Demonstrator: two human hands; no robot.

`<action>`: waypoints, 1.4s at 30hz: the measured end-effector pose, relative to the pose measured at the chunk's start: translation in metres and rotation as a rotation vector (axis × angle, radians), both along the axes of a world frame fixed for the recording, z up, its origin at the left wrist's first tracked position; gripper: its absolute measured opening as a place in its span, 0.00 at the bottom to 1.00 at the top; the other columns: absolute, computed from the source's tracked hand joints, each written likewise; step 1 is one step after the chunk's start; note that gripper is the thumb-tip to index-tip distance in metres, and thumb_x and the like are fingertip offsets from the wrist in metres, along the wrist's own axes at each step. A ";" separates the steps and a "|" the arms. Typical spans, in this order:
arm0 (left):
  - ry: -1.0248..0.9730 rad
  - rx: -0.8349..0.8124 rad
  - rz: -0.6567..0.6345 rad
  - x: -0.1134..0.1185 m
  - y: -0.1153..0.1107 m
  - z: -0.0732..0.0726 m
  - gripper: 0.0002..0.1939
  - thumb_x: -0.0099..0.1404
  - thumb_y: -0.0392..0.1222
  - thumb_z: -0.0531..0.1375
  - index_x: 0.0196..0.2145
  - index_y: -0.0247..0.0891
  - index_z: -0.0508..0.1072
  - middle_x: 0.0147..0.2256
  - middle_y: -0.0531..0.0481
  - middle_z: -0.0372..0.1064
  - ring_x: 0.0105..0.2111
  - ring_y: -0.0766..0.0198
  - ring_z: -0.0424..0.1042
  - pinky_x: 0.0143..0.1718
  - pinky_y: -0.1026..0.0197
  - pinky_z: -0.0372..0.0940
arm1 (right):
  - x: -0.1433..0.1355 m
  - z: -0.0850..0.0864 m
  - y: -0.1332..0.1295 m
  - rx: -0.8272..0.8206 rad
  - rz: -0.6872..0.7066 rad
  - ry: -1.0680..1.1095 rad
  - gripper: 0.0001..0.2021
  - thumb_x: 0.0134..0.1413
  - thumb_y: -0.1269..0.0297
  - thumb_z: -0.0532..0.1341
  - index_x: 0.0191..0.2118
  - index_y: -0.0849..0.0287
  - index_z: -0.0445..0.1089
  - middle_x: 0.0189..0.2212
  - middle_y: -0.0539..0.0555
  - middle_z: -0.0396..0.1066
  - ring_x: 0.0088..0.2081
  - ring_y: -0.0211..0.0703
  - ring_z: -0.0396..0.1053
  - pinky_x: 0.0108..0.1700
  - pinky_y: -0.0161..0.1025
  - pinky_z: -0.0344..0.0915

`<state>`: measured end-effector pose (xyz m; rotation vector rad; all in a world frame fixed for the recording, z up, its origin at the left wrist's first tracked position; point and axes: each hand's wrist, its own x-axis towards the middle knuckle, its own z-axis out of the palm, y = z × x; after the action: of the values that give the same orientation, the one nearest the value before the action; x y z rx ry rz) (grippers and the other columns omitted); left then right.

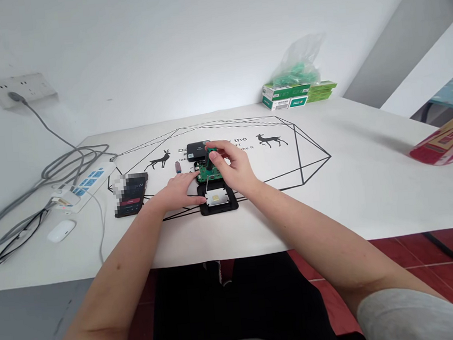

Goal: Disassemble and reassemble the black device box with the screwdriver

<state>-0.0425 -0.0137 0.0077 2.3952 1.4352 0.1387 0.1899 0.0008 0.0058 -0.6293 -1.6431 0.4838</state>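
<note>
My right hand (231,161) is closed around the dark green and black handle of a screwdriver (209,160). Its thin shaft slants down over the near edge of a green circuit board (203,173); what the tip touches is too small to make out. My left hand (180,190) lies with fingers stretched out, fingertips at the board's left edge and thumb at a black casing part (219,209) with a silver plate inside. Behind the board lies a black cover (196,150), partly hidden by my right hand. A second small screwdriver (177,167) lies just beyond my left hand.
On the left are a phone (133,196), a white power strip (93,181) with coiled grey cables, a white mouse (61,231) and glasses (20,238). Green-and-white boxes (286,96) with a plastic bag stand by the wall. A red package (446,141) is at the right.
</note>
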 end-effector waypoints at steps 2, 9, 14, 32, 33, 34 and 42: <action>-0.001 -0.001 -0.003 0.000 0.000 0.000 0.53 0.65 0.72 0.65 0.78 0.43 0.60 0.74 0.37 0.63 0.73 0.31 0.61 0.72 0.36 0.58 | 0.002 0.000 0.001 0.067 0.037 -0.029 0.18 0.77 0.47 0.57 0.57 0.48 0.79 0.49 0.56 0.81 0.47 0.49 0.76 0.54 0.54 0.75; -0.001 0.001 -0.002 0.000 -0.002 0.001 0.53 0.65 0.72 0.65 0.78 0.46 0.59 0.75 0.40 0.63 0.75 0.32 0.59 0.73 0.37 0.58 | 0.008 -0.002 0.007 0.054 0.041 -0.064 0.19 0.78 0.56 0.54 0.61 0.44 0.79 0.46 0.55 0.75 0.50 0.50 0.74 0.59 0.58 0.74; 0.000 0.001 -0.003 0.000 0.000 0.000 0.53 0.64 0.71 0.65 0.78 0.43 0.59 0.75 0.38 0.62 0.75 0.31 0.58 0.73 0.36 0.57 | 0.006 -0.003 0.008 0.077 -0.008 -0.050 0.17 0.77 0.53 0.57 0.59 0.46 0.79 0.43 0.55 0.74 0.46 0.49 0.74 0.55 0.57 0.77; -0.004 0.005 -0.011 -0.001 0.002 -0.004 0.52 0.66 0.69 0.66 0.78 0.42 0.59 0.74 0.36 0.63 0.73 0.32 0.60 0.72 0.37 0.58 | -0.001 -0.003 0.000 -0.072 0.157 0.037 0.14 0.73 0.52 0.61 0.57 0.48 0.77 0.54 0.56 0.82 0.51 0.49 0.79 0.54 0.52 0.78; -0.006 0.006 -0.015 -0.001 0.002 -0.004 0.52 0.66 0.69 0.66 0.78 0.42 0.60 0.73 0.35 0.64 0.73 0.32 0.61 0.71 0.37 0.58 | 0.000 -0.003 0.000 -0.059 0.154 0.017 0.15 0.75 0.52 0.59 0.57 0.48 0.78 0.55 0.56 0.83 0.53 0.49 0.79 0.55 0.53 0.77; -0.011 0.008 -0.017 -0.002 0.003 -0.004 0.51 0.66 0.69 0.66 0.77 0.41 0.60 0.73 0.34 0.65 0.72 0.32 0.62 0.71 0.37 0.59 | 0.001 -0.002 0.001 -0.044 0.145 -0.001 0.15 0.75 0.53 0.59 0.57 0.48 0.78 0.54 0.56 0.83 0.53 0.50 0.79 0.55 0.54 0.77; -0.021 0.028 -0.017 -0.002 0.003 -0.006 0.50 0.65 0.69 0.67 0.76 0.42 0.62 0.72 0.37 0.65 0.71 0.30 0.63 0.70 0.36 0.61 | -0.001 0.000 0.006 -0.023 0.091 -0.040 0.15 0.70 0.49 0.66 0.56 0.48 0.78 0.46 0.54 0.78 0.41 0.45 0.72 0.49 0.49 0.75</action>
<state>-0.0446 -0.0111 0.0021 2.4203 1.4122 0.1797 0.1890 0.0065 0.0057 -0.5863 -1.7119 0.5593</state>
